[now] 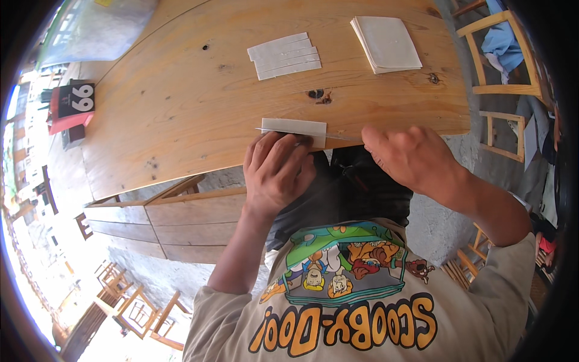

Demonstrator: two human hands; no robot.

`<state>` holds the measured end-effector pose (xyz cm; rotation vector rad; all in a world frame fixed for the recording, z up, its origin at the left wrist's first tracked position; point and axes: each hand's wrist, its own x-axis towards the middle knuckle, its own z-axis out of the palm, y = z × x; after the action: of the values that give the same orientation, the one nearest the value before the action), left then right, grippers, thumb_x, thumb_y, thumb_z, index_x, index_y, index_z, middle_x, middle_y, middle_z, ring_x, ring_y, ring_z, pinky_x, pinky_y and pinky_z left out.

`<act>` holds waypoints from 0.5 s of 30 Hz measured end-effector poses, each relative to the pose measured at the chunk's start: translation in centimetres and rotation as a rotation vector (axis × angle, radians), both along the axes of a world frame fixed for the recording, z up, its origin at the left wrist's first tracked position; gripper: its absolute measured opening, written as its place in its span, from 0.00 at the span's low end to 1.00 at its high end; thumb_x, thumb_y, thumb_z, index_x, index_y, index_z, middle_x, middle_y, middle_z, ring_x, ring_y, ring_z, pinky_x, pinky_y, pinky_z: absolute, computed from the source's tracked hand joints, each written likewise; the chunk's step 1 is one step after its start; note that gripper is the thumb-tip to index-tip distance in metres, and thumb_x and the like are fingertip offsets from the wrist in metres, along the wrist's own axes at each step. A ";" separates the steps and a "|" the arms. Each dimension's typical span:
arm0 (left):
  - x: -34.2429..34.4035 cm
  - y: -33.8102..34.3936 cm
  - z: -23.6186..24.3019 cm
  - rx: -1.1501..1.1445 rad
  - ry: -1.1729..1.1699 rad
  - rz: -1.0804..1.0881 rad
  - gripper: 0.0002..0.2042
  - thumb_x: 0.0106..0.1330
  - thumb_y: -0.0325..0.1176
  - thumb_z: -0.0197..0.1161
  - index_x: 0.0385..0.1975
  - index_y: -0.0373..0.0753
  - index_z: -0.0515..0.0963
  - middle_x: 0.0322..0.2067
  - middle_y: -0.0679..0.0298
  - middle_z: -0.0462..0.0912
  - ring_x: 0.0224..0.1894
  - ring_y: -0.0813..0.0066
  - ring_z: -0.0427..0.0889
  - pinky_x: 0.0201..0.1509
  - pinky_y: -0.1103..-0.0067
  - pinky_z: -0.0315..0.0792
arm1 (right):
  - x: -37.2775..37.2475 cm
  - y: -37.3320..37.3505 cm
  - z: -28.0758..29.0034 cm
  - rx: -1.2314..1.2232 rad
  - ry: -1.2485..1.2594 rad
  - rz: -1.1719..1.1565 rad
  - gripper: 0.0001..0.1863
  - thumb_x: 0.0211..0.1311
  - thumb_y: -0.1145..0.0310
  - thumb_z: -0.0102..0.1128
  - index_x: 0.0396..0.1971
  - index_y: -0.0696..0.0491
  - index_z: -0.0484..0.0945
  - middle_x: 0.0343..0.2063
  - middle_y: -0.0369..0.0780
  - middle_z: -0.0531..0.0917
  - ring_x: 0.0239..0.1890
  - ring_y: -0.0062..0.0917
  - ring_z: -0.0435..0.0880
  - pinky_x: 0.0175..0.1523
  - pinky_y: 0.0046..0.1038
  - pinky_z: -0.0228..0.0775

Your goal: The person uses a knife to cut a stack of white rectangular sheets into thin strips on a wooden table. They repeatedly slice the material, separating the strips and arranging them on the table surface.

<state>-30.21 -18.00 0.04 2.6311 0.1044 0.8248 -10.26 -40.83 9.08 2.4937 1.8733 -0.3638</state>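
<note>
At the near edge of the wooden table [181, 108], a narrow cream paper piece [294, 123] lies with a long, thin straight strip [344, 136], perhaps metal, across it. My left hand [274, 166] presses on the paper and strip with curled, closed fingers; its fingertips are partly hidden. My right hand [413, 157] is closed round the strip's right end, just off the paper. Farther back lie several cut paper strips [283, 55] side by side and, to their right, a stack of cream rectangular sheets [386, 42].
A clear plastic sheet [90, 30] is at the back left, with a black and red holder [72, 105] below it. A wooden bench [187, 220] sits under the table's left side. Wooden chairs [500, 120] stand right and lower left; blue cloth [503, 39] hangs on one.
</note>
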 end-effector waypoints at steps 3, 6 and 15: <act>0.0 0.0 0.0 0.005 0.005 0.008 0.14 0.60 0.31 0.82 0.46 0.47 0.94 0.49 0.67 0.90 0.55 0.58 0.90 0.62 0.60 0.84 | 0.0 0.2 0.0 0.024 -0.015 0.010 0.08 0.80 0.66 0.69 0.40 0.47 0.76 0.17 0.41 0.87 0.23 0.37 0.96 0.27 0.39 0.87; 0.2 -0.1 0.0 -0.009 -0.002 0.020 0.13 0.60 0.31 0.85 0.44 0.47 0.94 0.48 0.68 0.90 0.54 0.59 0.90 0.58 0.61 0.82 | 0.0 0.4 0.2 0.026 -0.009 0.003 0.09 0.79 0.66 0.69 0.39 0.46 0.76 0.17 0.40 0.87 0.23 0.35 0.95 0.27 0.38 0.86; 1.2 -1.4 -0.1 -0.031 -0.045 0.163 0.13 0.56 0.33 0.91 0.35 0.51 0.91 0.40 0.73 0.87 0.49 0.64 0.89 0.54 0.65 0.79 | -0.9 1.0 1.8 -0.024 -0.120 0.018 0.11 0.75 0.65 0.71 0.36 0.46 0.74 0.16 0.35 0.86 0.22 0.29 0.95 0.25 0.34 0.83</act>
<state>-29.04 -19.45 -0.03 2.5988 0.3209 0.9280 -11.13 -39.81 10.87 2.4231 1.8338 -0.2295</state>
